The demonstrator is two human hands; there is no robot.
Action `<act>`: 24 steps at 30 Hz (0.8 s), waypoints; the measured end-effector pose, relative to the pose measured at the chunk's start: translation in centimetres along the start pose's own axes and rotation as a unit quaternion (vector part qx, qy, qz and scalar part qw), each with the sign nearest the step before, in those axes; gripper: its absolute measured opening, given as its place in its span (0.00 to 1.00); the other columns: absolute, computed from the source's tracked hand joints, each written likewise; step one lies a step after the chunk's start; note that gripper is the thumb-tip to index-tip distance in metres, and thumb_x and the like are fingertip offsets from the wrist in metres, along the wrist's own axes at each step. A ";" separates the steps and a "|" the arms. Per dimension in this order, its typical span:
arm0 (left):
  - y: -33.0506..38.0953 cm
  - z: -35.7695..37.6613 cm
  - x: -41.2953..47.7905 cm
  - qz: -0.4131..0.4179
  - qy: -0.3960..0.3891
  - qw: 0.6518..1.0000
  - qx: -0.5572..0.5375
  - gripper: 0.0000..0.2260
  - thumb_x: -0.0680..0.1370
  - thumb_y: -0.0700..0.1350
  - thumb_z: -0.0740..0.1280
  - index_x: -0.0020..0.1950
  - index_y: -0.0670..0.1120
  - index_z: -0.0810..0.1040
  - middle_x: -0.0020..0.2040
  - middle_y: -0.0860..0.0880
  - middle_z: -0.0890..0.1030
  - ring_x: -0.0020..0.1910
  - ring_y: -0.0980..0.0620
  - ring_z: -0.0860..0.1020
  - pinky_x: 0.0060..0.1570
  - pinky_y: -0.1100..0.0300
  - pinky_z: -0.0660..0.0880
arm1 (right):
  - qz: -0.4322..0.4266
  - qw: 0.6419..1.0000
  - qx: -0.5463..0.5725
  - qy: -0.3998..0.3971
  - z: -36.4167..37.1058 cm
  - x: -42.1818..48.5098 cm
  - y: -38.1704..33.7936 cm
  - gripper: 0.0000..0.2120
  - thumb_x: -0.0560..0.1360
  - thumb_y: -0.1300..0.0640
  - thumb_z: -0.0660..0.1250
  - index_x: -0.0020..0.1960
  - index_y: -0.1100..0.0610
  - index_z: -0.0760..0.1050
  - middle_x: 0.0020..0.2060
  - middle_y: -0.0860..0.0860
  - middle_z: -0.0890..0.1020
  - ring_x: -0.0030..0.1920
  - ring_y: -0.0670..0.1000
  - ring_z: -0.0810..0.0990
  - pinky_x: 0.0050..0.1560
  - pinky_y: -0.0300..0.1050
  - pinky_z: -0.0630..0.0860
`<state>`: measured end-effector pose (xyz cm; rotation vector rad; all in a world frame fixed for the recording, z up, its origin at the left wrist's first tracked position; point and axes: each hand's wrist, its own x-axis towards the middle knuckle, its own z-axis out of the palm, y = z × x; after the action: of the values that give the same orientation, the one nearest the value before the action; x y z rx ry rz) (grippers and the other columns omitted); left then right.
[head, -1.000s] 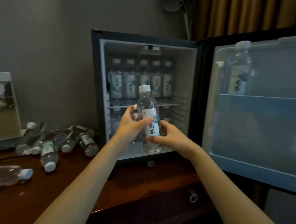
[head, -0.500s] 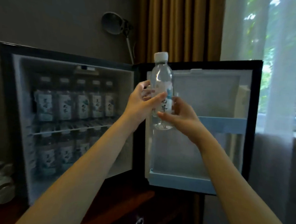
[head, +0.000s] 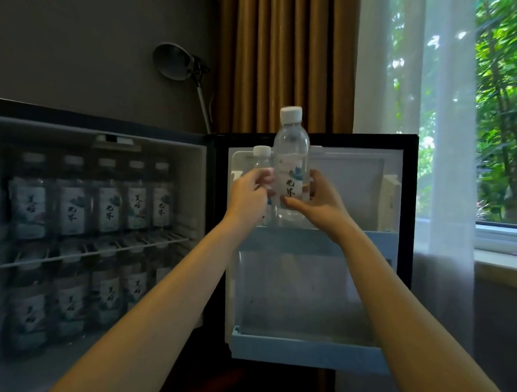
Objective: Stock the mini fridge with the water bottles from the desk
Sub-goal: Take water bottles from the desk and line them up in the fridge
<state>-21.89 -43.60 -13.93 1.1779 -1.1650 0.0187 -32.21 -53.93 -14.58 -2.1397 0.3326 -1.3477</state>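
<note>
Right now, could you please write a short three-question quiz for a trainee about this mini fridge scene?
1. True or false: the held water bottle is gripped by both the left hand and the right hand.
2. Where does the second bottle already stand? A) upper door shelf B) bottom door shelf
3. Fill in: the held bottle's cap is ___ in colour.

Key: 1 true; 2 A; 3 white.
</note>
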 end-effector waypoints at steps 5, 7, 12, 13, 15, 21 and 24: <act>-0.4 0.1 0.2 0.014 -0.038 0.998 0.047 0.18 0.79 0.31 0.52 0.66 0.40 0.71 0.54 0.48 0.75 0.50 0.52 0.76 0.44 0.67 0.74 | 0.056 0.996 0.053 -0.040 -0.3 0.1 1.2 0.21 0.69 0.62 0.74 0.58 0.54 0.71 0.46 0.49 0.81 0.48 0.48 0.82 0.55 0.50 0.79; -0.5 0.2 0.3 0.030 -0.044 0.996 0.073 0.18 0.80 0.31 0.52 0.67 0.40 0.71 0.56 0.48 0.74 0.48 0.54 0.76 0.47 0.66 0.73 | 0.063 0.996 0.039 -0.054 -0.4 0.2 1.3 0.21 0.68 0.61 0.74 0.59 0.55 0.71 0.46 0.48 0.81 0.47 0.47 0.82 0.54 0.47 0.79; -1.5 0.3 0.3 0.079 -0.058 0.984 0.150 0.17 0.80 0.33 0.53 0.64 0.42 0.75 0.53 0.48 0.72 0.54 0.46 0.76 0.58 0.55 0.74 | 0.075 0.994 -0.040 -0.071 -0.5 0.4 1.6 0.22 0.67 0.56 0.76 0.58 0.56 0.74 0.49 0.51 0.82 0.48 0.49 0.81 0.52 0.46 0.79; -1.7 0.3 0.2 0.081 -0.062 0.982 0.160 0.17 0.80 0.34 0.54 0.65 0.42 0.74 0.53 0.48 0.72 0.56 0.46 0.76 0.59 0.52 0.74 | 0.077 0.993 -0.049 -0.075 -0.5 0.4 1.6 0.22 0.67 0.56 0.76 0.58 0.56 0.74 0.49 0.51 0.82 0.48 0.48 0.81 0.52 0.45 0.78; -2.0 0.4 0.0 0.076 -0.063 0.980 0.173 0.17 0.80 0.34 0.55 0.67 0.41 0.72 0.56 0.47 0.72 0.59 0.47 0.75 0.62 0.51 0.72 | 0.080 0.992 -0.054 -0.085 -0.5 0.4 1.7 0.21 0.67 0.56 0.76 0.58 0.56 0.74 0.49 0.51 0.82 0.48 0.48 0.81 0.50 0.43 0.78; -2.5 0.8 -0.9 0.088 -0.053 0.973 0.207 0.18 0.78 0.33 0.58 0.69 0.38 0.69 0.65 0.43 0.71 0.65 0.48 0.70 0.66 0.61 0.65 | 0.071 0.986 -0.115 -0.095 -0.5 0.5 1.7 0.31 0.63 0.52 0.77 0.60 0.56 0.68 0.52 0.51 0.78 0.52 0.49 0.78 0.54 0.48 0.78; -3.0 0.8 -1.3 0.095 -0.056 0.970 0.215 0.19 0.78 0.34 0.59 0.70 0.39 0.67 0.65 0.43 0.71 0.64 0.49 0.71 0.64 0.64 0.66 | 0.070 0.987 -0.111 -0.095 -0.4 0.2 1.2 0.32 0.64 0.54 0.77 0.62 0.57 0.65 0.54 0.51 0.76 0.53 0.50 0.77 0.54 0.46 0.77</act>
<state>-21.38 -44.86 -17.05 1.4543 -1.4143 0.3711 -32.38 -55.17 -14.99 -2.3575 0.5669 -1.0596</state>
